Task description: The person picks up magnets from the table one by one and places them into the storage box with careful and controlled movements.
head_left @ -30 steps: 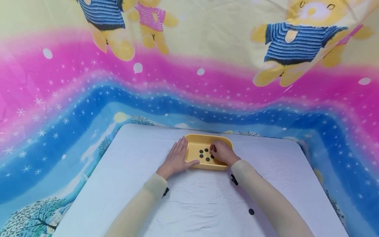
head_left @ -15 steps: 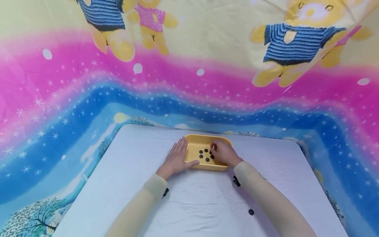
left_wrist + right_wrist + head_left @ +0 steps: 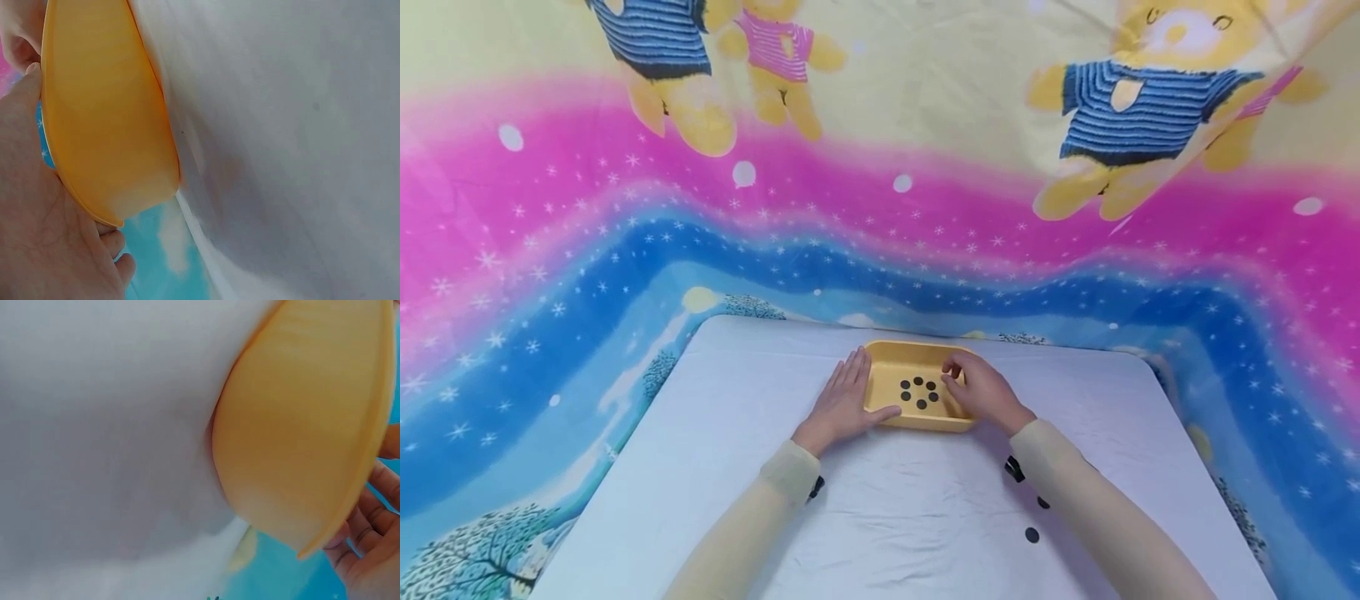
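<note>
A yellow, shallow plastic tray (image 3: 887,367) stands near the far edge of the white-covered table. Inside it, several small black discs (image 3: 921,404) lie in a rough ring. My left hand (image 3: 838,408) rests against the tray's left end, fingers straight along the side and thumb over the front rim. In the left wrist view the palm touches the tray's outer wall (image 3: 112,112). Over the tray's right end is my right hand (image 3: 985,387), its fingers loosely bent and apart from the discs. Nothing shows between its fingers; the right wrist view has them partly behind the rim (image 3: 369,462).
On the white tablecloth (image 3: 880,517), a loose black disc (image 3: 1032,535) lies left of the right forearm. Another dark disc (image 3: 1043,502) shows beside the right sleeve. A patterned curtain (image 3: 880,250) with printed bears hangs behind the table.
My right hand has drawn back to the right from the discs, and its fingers have loosened. The whole ring now shows. The left hand stays in place at the tray.
</note>
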Tool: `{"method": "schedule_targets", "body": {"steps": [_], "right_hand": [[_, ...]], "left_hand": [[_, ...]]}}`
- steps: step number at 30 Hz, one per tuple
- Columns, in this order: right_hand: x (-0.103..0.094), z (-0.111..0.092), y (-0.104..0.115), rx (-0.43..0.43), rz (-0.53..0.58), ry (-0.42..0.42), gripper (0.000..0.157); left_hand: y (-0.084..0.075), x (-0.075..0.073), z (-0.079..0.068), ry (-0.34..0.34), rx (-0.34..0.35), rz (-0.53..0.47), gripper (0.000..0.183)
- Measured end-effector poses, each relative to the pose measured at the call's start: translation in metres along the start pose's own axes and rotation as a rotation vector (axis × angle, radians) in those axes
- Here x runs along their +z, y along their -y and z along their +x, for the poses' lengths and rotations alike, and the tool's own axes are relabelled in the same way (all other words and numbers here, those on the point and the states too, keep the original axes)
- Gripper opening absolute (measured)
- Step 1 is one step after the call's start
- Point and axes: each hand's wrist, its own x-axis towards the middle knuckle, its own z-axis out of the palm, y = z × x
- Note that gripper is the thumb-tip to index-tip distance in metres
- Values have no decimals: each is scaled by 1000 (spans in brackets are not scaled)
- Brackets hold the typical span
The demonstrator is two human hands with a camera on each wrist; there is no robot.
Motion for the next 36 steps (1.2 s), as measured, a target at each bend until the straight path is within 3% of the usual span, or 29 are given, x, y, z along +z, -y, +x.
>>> {"method": "schedule_targets", "body": {"steps": [9, 23, 36], "right_hand": [[-12, -21, -4, -6, 11, -54, 12], [-19, -58, -10, -17, 4, -91, 19], [-21, -102, -31, 72, -37, -118, 24]], "left_hand": [[2, 1, 0, 28, -11, 18, 126], [3, 3, 2, 16, -9, 16, 127], [2, 1, 2, 26, -10, 22, 127]]}}
